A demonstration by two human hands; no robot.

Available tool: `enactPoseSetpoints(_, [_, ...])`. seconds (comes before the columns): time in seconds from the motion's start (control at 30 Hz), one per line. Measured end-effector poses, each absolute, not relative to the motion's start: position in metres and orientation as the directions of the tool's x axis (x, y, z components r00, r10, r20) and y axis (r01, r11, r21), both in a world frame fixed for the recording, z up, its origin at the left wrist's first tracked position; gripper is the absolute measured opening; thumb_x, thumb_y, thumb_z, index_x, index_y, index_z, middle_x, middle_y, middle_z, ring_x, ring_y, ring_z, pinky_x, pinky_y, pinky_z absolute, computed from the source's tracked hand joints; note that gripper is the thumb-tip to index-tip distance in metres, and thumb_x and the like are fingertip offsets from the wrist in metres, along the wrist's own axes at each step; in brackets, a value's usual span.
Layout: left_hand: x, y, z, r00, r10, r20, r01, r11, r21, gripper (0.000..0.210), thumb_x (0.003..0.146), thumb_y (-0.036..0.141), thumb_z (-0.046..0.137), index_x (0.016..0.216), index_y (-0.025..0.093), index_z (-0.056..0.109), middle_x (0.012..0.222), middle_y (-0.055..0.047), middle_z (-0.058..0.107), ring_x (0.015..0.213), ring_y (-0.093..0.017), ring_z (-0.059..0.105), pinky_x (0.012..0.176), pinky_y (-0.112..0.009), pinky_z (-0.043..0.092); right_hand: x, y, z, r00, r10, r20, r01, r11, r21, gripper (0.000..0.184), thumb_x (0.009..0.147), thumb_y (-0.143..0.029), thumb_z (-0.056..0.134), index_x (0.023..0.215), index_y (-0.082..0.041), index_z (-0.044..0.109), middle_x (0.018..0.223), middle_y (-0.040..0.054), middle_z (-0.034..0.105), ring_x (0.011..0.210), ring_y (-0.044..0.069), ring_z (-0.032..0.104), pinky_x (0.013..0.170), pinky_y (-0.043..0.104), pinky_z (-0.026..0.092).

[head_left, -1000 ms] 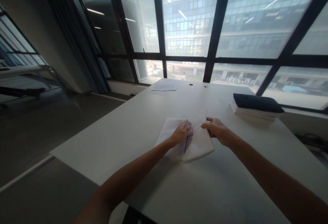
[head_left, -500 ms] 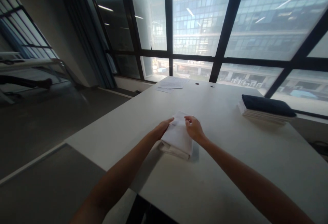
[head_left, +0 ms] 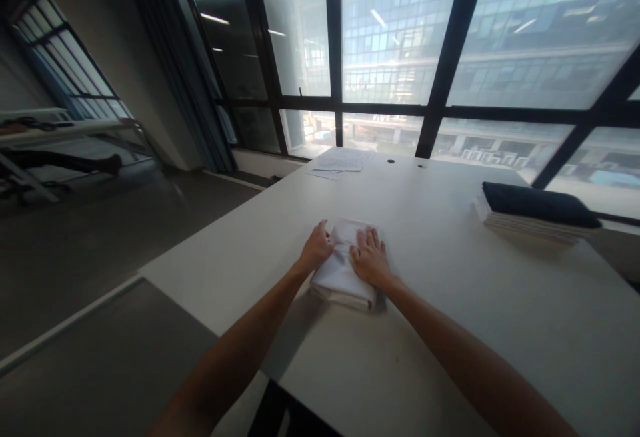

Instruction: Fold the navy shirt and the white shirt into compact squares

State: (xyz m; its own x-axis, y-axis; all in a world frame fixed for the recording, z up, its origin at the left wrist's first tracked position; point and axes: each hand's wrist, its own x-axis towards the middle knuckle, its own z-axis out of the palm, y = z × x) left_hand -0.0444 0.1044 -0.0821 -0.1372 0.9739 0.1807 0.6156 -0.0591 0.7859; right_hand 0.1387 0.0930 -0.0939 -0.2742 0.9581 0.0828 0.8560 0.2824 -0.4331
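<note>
White cloth point(head_left: 345, 270), folded down to a compact thick rectangle, sits flat on the table point(head_left: 450, 304) directly under both hands.

Left hand point(head_left: 317, 248): on the cloth's far-left corner, fingers curled over the edge. Looks like a light press or edge grip; can't tell which from this angle.

Right hand point(head_left: 370, 258): palm down, fingers spread flat on the cloth's right half, pressing. Not gripping anything.

Hands are just beside each other, with a strip of cloth showing between them.

Progress, my read: folding looks essentially done. Several layers are visible at the near edge, stacked fairly square. Near-left corner bulges a bit, so layers aren't fully flat. What's in hand looks like the flatten/smooth pass. Left: press out the creases and square the edges. Nothing loose hangs out of the bundle.

Around the hands:
- Well off to the right of the right hand, near the table's far-right edge: stack of folded items point(head_left: 537, 214), dark piece on top, pale ones beneath. Well apart from the white cloth.
- Far beyond both hands, at the table's window end: some loose papers point(head_left: 343, 160), plus two small dark dots I can't identify.
- Table around the cloth is plain pale surface.
</note>
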Motion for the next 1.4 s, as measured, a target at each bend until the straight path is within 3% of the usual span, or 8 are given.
enactPoseSetpoints(0.1, [-0.038,0.119,-0.073,0.190,0.916,0.352,0.769,-0.362,0.527,0.056,0.082,0.008,0.052,0.138,0.015,0.057,0.143,-0.014,0.056,0.135,-0.023,0.050,0.116,-0.038,0.038,0.135,0.092,-0.087,-0.325,0.943,0.068,0.862,0.326,-0.387,0.065,0.104,-0.041,0.031,0.160,-0.010,0.028,0.169,0.0190,0.012,0.156,0.033,0.004,0.122,0.058,0.011])
enactPoseSetpoints(0.23, [-0.024,0.143,-0.077,0.531,0.831,0.166,0.779,-0.556,0.289,0.047,0.102,0.021,0.034,0.146,0.020,0.052,0.155,-0.009,0.048,0.146,-0.024,0.040,0.122,-0.048,0.028,0.122,0.065,-0.084,-0.360,0.927,0.105,0.859,0.373,-0.351,0.068,0.103,-0.038,0.034,0.157,0.002,0.029,0.165,0.0260,0.019,0.155,0.035,0.011,0.122,0.057,0.011])
enactPoseSetpoints(0.47, [-0.030,0.160,-0.102,0.461,0.875,0.149,0.859,-0.482,0.171,0.051,0.108,0.037,0.025,0.154,0.020,0.041,0.156,-0.010,0.047,0.144,-0.025,0.041,0.120,-0.049,0.029,0.116,-0.015,-0.101,-0.645,0.720,0.254,0.665,0.694,-0.278,0.067,0.103,-0.049,0.042,0.156,-0.009,0.037,0.165,0.0222,0.022,0.155,0.036,0.010,0.124,0.057,0.010])
enactPoseSetpoints(0.7, [-0.024,0.131,-0.085,0.250,0.941,0.229,0.967,-0.256,-0.005,0.048,0.106,0.034,0.033,0.146,0.012,0.048,0.128,-0.018,0.061,0.117,-0.029,0.058,0.103,-0.045,0.044,0.175,0.005,-0.096,-0.772,0.603,0.204,0.562,0.796,-0.225,0.059,0.092,-0.002,0.041,0.148,-0.017,0.052,0.158,0.0109,0.044,0.149,0.025,0.034,0.124,0.047,0.023])
enactPoseSetpoints(0.87, [-0.026,0.090,-0.062,0.007,0.986,0.167,0.999,-0.001,-0.039,0.051,0.102,0.046,0.044,0.137,0.011,0.054,0.124,-0.022,0.058,0.114,-0.036,0.058,0.093,-0.049,0.048,0.242,0.024,-0.070,-0.563,0.809,0.170,0.772,0.588,-0.242,0.049,0.089,0.000,0.040,0.123,-0.016,0.072,0.144,0.0128,0.060,0.140,0.025,0.049,0.120,0.048,0.032])
enactPoseSetpoints(1.1, [-0.052,0.078,-0.047,0.670,0.741,0.046,0.736,-0.670,0.097,0.074,0.089,0.055,0.070,0.154,0.036,0.042,0.162,-0.009,0.036,0.148,-0.035,0.032,0.118,-0.050,0.033,0.228,0.012,-0.071,-0.598,0.761,0.253,0.779,0.626,-0.042,0.048,0.096,-0.014,0.053,0.143,-0.008,0.055,0.151,0.0219,0.049,0.143,0.034,0.044,0.115,0.053,0.039])
enactPoseSetpoints(1.27, [-0.078,0.070,-0.063,0.661,0.733,0.162,0.709,-0.681,0.184,0.065,0.095,0.038,0.066,0.155,0.032,0.041,0.164,-0.009,0.033,0.151,-0.031,0.029,0.122,-0.050,0.031,0.242,0.021,-0.080,-0.612,0.740,0.279,0.764,0.645,-0.035,0.048,0.089,0.005,0.043,0.130,-0.009,0.064,0.138,0.0199,0.062,0.129,0.027,0.059,0.109,0.042,0.049])
enactPoseSetpoints(1.4, [-0.082,0.063,-0.078,0.596,0.758,0.264,0.731,-0.649,0.212,0.056,0.095,0.020,0.060,0.150,0.025,0.050,0.159,-0.009,0.043,0.146,-0.025,0.040,0.120,-0.043,0.038,0.252,0.026,-0.086,-0.630,0.703,0.330,0.725,0.685,-0.074,0.049,0.089,0.002,0.044,0.134,-0.009,0.061,0.144,0.0187,0.058,0.139,0.028,0.050,0.113,0.043,0.045])
